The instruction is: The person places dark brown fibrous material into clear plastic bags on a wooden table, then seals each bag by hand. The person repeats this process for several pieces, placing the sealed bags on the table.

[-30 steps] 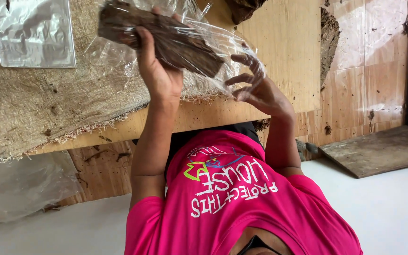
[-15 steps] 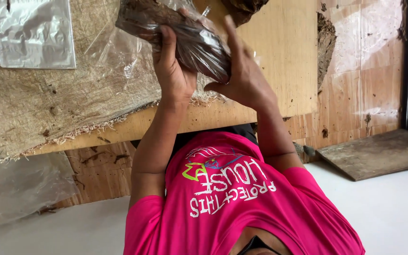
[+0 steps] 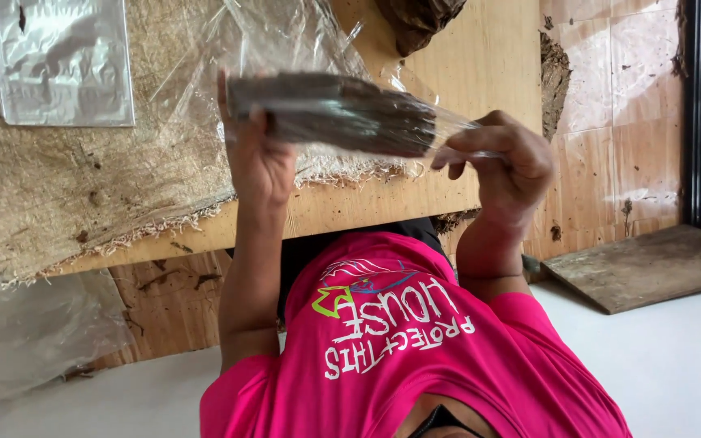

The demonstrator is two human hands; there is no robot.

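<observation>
A flat dark brown slab (image 3: 342,113), packed inside a clear plastic bag (image 3: 285,40), is held up in the air just above the table (image 3: 448,73), in front of the person's chest. The left hand (image 3: 257,154) is clenched around the left end of the slab, with the thumb on the near side. The right hand (image 3: 505,166) pinches the loose plastic at the right end between the fingertips (image 3: 452,154). Under them a coarse fibre mat (image 3: 66,195) with a frayed edge covers most of the table, and a second clear bag (image 3: 58,61) lies flat on it, well apart. A dark clump (image 3: 419,16) sits at the far edge. The person wears a pink shirt (image 3: 415,357). A wooden board (image 3: 642,264) lies on the floor at the right.
</observation>
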